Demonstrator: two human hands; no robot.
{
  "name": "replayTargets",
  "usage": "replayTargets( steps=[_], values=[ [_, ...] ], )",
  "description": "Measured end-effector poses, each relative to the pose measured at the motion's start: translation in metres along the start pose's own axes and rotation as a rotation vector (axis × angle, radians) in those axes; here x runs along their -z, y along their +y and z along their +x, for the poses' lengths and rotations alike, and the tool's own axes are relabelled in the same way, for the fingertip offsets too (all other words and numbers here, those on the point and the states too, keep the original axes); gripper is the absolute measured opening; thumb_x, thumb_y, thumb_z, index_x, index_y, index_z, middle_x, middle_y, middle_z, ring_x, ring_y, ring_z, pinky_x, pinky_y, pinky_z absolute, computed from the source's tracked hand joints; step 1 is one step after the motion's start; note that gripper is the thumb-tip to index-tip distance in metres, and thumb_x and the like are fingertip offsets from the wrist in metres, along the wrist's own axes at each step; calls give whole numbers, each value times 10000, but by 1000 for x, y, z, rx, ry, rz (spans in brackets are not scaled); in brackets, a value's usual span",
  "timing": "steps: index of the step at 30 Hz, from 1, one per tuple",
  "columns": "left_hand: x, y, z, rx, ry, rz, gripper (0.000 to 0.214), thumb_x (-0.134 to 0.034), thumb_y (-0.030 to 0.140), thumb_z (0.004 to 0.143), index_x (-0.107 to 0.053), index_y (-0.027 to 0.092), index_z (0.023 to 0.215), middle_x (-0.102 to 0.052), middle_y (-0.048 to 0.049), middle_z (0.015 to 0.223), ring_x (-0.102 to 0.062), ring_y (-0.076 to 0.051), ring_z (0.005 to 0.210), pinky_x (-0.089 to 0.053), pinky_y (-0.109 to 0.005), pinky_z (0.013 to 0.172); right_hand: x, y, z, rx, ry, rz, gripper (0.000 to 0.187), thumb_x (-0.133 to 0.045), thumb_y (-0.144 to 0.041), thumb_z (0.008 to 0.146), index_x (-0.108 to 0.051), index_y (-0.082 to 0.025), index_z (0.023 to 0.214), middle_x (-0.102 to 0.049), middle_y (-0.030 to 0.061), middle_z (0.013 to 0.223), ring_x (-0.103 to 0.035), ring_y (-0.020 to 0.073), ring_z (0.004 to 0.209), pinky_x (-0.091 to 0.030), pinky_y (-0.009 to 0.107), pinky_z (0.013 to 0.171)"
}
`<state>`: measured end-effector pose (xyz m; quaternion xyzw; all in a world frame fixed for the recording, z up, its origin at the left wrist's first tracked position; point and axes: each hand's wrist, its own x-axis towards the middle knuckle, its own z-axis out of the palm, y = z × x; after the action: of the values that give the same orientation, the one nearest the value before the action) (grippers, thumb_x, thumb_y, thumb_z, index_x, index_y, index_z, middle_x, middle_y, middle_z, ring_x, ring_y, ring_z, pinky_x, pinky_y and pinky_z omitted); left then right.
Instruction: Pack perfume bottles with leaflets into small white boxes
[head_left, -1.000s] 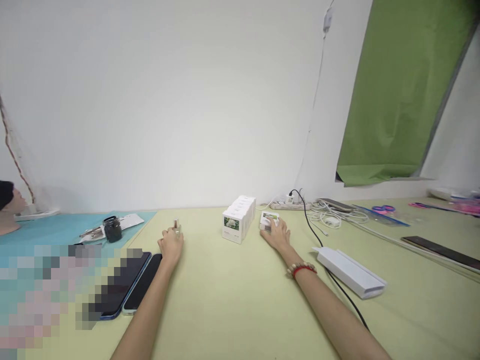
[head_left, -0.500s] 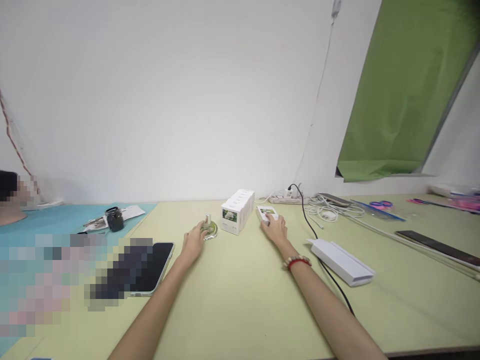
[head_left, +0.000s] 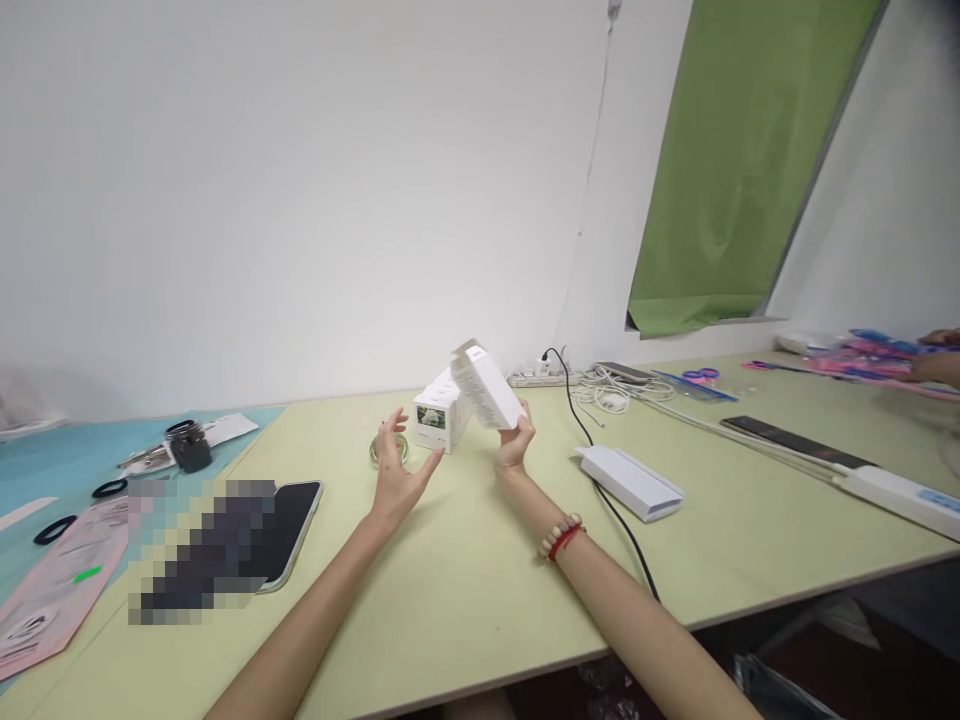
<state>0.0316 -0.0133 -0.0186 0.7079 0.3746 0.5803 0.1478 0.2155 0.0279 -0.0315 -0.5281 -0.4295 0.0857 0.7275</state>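
Lifted since half a second ago, the box tilts above the surface, gripped by the right hand. The left hand hovers open beside what looks like a bottle. Gripping the box's lower end firmly seems wise.

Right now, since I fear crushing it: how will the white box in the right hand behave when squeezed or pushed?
Probably light: the right hand holds the white box tilted by its lower end, fingertips only. It looks like thin card, so a hard grip may dent it. Its faces are flat, so on the table it should slide, not roll.
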Motion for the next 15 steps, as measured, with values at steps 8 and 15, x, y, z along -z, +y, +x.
replayTargets(
  steps=[8,15],
  values=[
    [4,-6,10,457,132,-562,502,-619,534,669,-562,126,958,-629,-111,987,-608,-217,884,-492,-288,698,-4,-35,-52,19,-549,-70,348,-422,-438,747,-598,-176,601,-570,23,525,-554,170,520,-435,280,515],
    [3,-19,-1,665,-446,-699,438,-618,547,668,-600,139,827,-655,-70,744,-619,-165,643,-475,-258,558,49,-7,18,230,-93,-766,236,-468,-266,729,-643,-183,864,-585,89,1029,-485,238,1031,-106,559,1012]
  ],
)
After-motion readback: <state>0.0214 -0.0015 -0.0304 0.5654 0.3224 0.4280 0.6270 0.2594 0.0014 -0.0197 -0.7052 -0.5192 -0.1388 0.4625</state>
